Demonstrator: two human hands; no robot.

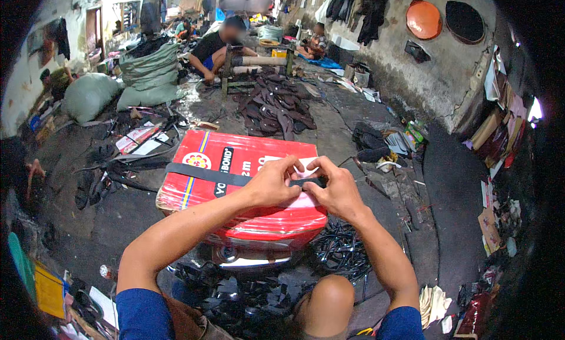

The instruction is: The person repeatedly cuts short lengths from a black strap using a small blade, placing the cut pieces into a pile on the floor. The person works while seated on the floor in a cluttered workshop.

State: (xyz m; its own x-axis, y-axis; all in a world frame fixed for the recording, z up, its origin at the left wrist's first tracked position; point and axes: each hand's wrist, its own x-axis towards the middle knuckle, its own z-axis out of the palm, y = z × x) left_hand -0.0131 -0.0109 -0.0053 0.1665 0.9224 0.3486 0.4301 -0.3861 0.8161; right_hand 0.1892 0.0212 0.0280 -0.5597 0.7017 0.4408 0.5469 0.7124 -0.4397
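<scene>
Over the right side of a red box [259, 222] my left hand [273, 182] and my right hand [336, 190] come close together. Both have their fingertips pinched on a short black strip [306, 182], whose ends are partly hidden by the fingers. Pale paper [303, 201] lies on the box top under the hands. A long flat black strap [206, 174] stretches across the box's left half toward my left hand; whether it joins the strip in my fingers cannot be made out.
Black cut pieces [235, 302] lie before my knees, with a tangle of thin black strips [341, 251] beside the box. Beyond it is a heap of dark brown pieces [276, 104]. A person [215, 54] crouches by a wooden frame, near green sacks [150, 72].
</scene>
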